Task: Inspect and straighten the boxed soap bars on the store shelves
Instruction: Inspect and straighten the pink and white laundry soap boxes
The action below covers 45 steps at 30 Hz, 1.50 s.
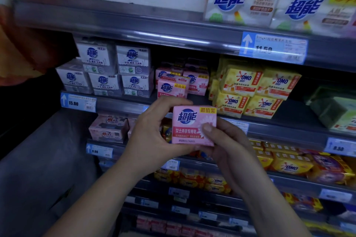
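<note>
One pink cardboard soap box (193, 124), frame centre: left hand (154, 131) and right hand (221, 140) pinch its edges; seemingly light, rigid, crushable.

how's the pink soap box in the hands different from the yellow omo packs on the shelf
The pink soap box is gripped by the left hand and right hand; the yellow OMO packs sit stacked on the shelf. The box is pink with a blue logo; the packs yellow with a red one. Both face forward.
</note>
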Available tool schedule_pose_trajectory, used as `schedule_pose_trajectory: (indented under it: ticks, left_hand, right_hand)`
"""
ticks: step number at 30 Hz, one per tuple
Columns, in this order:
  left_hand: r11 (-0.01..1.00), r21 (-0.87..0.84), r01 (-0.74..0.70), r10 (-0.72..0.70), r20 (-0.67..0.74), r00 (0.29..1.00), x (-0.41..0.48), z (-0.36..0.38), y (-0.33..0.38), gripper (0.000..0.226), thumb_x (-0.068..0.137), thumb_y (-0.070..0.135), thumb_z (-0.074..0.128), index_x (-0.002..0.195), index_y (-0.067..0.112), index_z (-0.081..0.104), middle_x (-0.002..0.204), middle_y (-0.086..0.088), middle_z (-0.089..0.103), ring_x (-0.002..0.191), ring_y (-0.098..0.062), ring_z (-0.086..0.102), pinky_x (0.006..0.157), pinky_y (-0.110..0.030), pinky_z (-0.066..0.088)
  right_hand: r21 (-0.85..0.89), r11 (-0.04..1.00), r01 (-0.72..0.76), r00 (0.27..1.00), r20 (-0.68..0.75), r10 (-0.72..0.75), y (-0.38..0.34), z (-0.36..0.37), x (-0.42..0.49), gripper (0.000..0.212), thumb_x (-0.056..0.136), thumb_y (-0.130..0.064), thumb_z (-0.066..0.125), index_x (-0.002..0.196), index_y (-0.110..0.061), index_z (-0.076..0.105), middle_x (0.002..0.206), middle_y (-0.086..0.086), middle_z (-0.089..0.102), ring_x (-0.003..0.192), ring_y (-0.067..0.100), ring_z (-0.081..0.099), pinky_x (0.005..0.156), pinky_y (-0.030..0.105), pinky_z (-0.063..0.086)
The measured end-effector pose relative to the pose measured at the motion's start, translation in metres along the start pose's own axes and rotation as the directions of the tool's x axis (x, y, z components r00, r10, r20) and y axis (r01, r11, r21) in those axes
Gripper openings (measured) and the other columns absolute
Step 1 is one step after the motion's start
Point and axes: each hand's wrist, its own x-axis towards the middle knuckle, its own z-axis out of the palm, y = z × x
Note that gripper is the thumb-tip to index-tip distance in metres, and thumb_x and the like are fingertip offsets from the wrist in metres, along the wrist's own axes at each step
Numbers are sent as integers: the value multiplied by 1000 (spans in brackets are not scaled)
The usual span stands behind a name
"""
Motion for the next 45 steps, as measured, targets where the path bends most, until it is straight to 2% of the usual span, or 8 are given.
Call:
schedule_pose_trajectory:
  ticks: [4, 7, 14, 20, 25, 34, 40, 45]
  left_hand:
    - [988, -75, 133, -134, 0, 991, -1, 5, -7, 70, 77, 38, 90, 140, 32, 59, 136, 6, 61, 125, -15, 63, 95, -44, 60]
    - [950, -194, 243, -266, -105, 958, 3, 15, -13, 50, 81, 14, 88, 126, 26, 70, 109, 8, 78, 102, -6, 74, 85, -37, 65]
    - [988, -124, 95, -133, -349, 928, 29, 39, -17, 51, 86, 1, 82, 133, 17, 71, 116, 5, 73, 108, 3, 70, 90, -12, 56]
    - [993, 30, 114, -91, -416, 905, 45, 51, -31, 45, 85, 12, 86, 128, 20, 73, 100, 11, 71, 93, 2, 70, 82, -7, 53]
    - [983, 140, 121, -50, -426, 903, 53, 51, -37, 45, 84, 18, 87, 127, 23, 73, 97, 8, 73, 87, -2, 70, 77, -11, 56]
    - [965, 230, 124, -34, -360, 932, 47, 37, -47, 48, 90, 12, 79, 135, 23, 66, 99, 13, 73, 98, 4, 68, 86, -9, 53]
    - [967, 193, 170, -57, -484, 873, 25, 11, -53, 31, 96, 5, 68, 124, 17, 66, 116, 7, 66, 112, -5, 65, 91, -39, 59]
    - [950, 189, 248, -136, -463, 876, 28, 2, -47, 49, 92, 7, 68, 138, 19, 58, 120, 3, 67, 107, -9, 66, 88, -36, 58]
  right_hand:
    - [-33, 997, 70, 988, -136, -74, 7, -3, 0, 38, 88, -30, 79, 120, -12, 69, 114, 11, 79, 108, 30, 76, 86, 35, 63]
    - [-283, 950, 132, 962, -196, -192, 9, -3, 3, 35, 86, -35, 74, 114, -21, 59, 114, 0, 79, 110, 23, 73, 92, 40, 61]
    - [-700, 683, 210, 880, -169, -443, 4, 4, 20, 30, 105, -28, 58, 134, -36, 63, 123, -16, 57, 111, 1, 62, 95, 30, 55]
    - [-693, 711, 119, 917, -198, -346, 15, 9, 14, 60, 104, -25, 59, 156, -43, 34, 148, -40, 41, 139, -4, 46, 113, 29, 46]
    - [-777, 626, 63, 938, -169, -304, 18, 12, 16, 74, 102, -25, 61, 163, -36, 21, 156, -27, 20, 138, 4, 43, 104, 8, 39]
    - [-846, 534, -5, 958, -157, -241, 17, 15, 29, 72, 97, -28, 65, 160, -29, 31, 166, -20, 23, 152, 11, 31, 120, 38, 38]
    - [-815, 564, 133, 899, -141, -415, 18, 23, 21, 44, 96, -25, 65, 125, -51, 45, 123, -29, 51, 108, -5, 57, 74, 11, 48]
    - [-755, 648, 96, 981, -38, -191, 23, 48, 40, 48, 97, -21, 64, 136, -43, 49, 100, -23, 64, 95, -14, 62, 69, 4, 48]
